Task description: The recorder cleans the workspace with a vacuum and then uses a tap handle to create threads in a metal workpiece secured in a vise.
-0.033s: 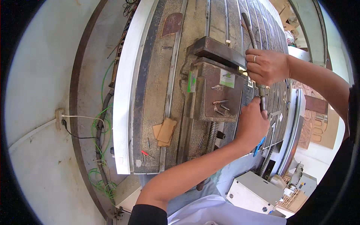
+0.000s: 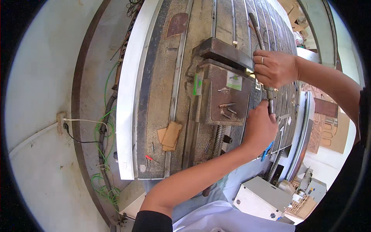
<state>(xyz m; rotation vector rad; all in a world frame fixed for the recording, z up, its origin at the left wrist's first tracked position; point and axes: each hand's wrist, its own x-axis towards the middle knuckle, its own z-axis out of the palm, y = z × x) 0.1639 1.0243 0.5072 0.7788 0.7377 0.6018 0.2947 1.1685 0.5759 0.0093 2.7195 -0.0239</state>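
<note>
My right hand [image 2: 273,69], wearing a ring, is closed around the middle of a long metal bar [image 2: 256,29]. The bar's thin dark end sticks out beyond that hand, toward the far side. Closer to me, my left hand [image 2: 259,125] wraps the bar's thicker, shiny near end, its thumb lying along it. What lies inside both fists is hidden. Left of my hands sits a heavy machine vise [image 2: 210,92] with a dark jaw block [image 2: 226,52] and a threaded screw [image 2: 219,141]. Several small cutting bits [image 2: 228,104] lie on top of the vise.
The vise stands on a slotted metal machine table [image 2: 158,85]. Brown cardboard pieces [image 2: 170,136], a red-tipped tool [image 2: 150,158] and a brown leaf-shaped piece [image 2: 177,25] lie on its left. Cables [image 2: 108,116] run along the wall. A light metal box [image 2: 262,197] stands at lower right.
</note>
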